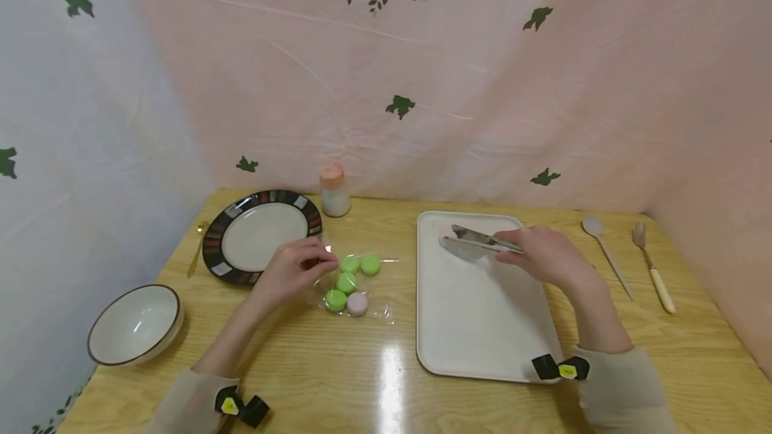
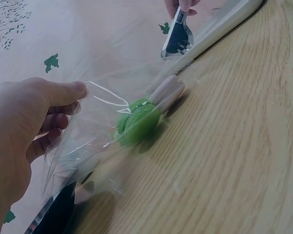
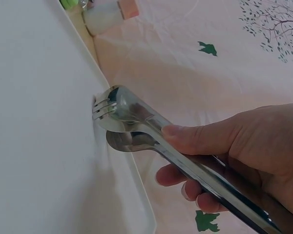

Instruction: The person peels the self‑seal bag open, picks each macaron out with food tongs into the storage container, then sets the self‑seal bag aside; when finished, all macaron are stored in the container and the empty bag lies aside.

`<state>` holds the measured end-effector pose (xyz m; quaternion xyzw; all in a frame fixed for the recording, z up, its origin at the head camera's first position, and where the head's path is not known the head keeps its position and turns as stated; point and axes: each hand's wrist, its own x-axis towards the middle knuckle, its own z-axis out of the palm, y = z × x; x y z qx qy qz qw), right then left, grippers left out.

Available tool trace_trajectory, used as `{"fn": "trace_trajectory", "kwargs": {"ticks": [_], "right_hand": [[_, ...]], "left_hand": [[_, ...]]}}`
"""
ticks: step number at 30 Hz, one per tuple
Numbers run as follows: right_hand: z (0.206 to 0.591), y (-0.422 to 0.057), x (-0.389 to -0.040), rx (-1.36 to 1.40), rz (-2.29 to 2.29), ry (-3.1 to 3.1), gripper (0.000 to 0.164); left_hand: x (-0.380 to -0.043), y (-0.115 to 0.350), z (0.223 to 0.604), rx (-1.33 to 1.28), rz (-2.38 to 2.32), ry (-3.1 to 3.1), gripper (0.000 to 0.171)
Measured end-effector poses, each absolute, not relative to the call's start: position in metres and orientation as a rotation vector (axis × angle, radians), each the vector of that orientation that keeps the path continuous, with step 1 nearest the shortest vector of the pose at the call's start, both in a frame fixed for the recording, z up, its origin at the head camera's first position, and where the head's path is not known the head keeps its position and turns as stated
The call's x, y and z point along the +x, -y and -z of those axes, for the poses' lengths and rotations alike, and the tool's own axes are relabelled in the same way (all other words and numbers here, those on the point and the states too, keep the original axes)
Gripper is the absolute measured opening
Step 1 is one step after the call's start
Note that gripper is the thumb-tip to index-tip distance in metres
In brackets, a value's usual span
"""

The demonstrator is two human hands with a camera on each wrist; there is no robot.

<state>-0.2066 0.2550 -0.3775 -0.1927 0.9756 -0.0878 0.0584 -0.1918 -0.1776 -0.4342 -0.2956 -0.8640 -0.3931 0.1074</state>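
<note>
My left hand (image 1: 291,272) pinches the edge of a clear plastic bag (image 2: 95,105) between thumb and fingers. Inside the bag lie several green macarons (image 1: 346,282) and one pale pink macaron (image 1: 357,304), low against the wooden table. My right hand (image 1: 550,256) grips metal serving tongs (image 3: 180,156) by their arms, thumb on one side and fingers on the other. One tip of the tongs is slotted like a fork, the other rounded like a spoon. These tips hover over the far part of a white rectangular tray (image 1: 476,327), with nothing between them.
Behind my left hand sits a dark-rimmed plate (image 1: 265,236), with a small gold utensil (image 1: 196,253) beside it. A white bowl (image 1: 135,325) stands at the left edge. A pink-capped shaker (image 1: 334,191) is at the back. Right of the tray lie a spoon (image 1: 607,256) and a fork (image 1: 654,273).
</note>
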Motion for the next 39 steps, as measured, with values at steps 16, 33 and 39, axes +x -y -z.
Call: {"fn": "trace_trajectory", "kwargs": {"ticks": [16,33,39], "right_hand": [[0.377,-0.251,-0.205,-0.571,0.279,-2.953,0.04],[0.36,-0.22,-0.186,-0.731,0.315,-2.963,0.041],[0.364,-0.181,-0.172,-0.857,0.355,-2.886,0.035]], "left_hand": [[-0.189,0.181,0.436,-0.848,1.187,2.546,0.003],[-0.191,0.181,0.438,-0.856,1.195,2.519,0.004],[-0.193,0.179,0.437,-0.871,1.187,2.53,0.004]]}}
